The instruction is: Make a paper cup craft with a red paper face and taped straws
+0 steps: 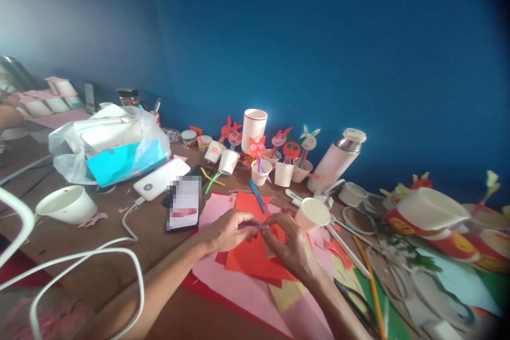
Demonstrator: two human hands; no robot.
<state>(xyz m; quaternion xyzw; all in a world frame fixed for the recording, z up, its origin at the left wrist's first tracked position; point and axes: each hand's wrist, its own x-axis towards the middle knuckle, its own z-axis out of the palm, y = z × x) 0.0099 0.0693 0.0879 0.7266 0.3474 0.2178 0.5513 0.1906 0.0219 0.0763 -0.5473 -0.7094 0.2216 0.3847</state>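
Over a stack of red paper [247,199] and pink paper [215,271], both my hands meet at a thin purple straw [262,227]. Its left end is pinched between the thumb and fingers of my left hand [231,229]. My right hand [292,241] has thumb and forefinger closed at the other end. A white paper cup [313,214] stands just beyond my right hand. Two blue straws [257,196] lie on the paper's far edge. Small cups with paper animal faces on straws, one a red cat face [257,147], stand behind.
Left are a phone [184,204], a white power bank [161,179], a looping white cable [135,255] and a plastic bag [107,143]. A thermos [337,162] leans near the blue wall. Scissors [354,297], a pencil [370,281] and paper cups crowd the right. Another person's hand [10,111] shows far left.
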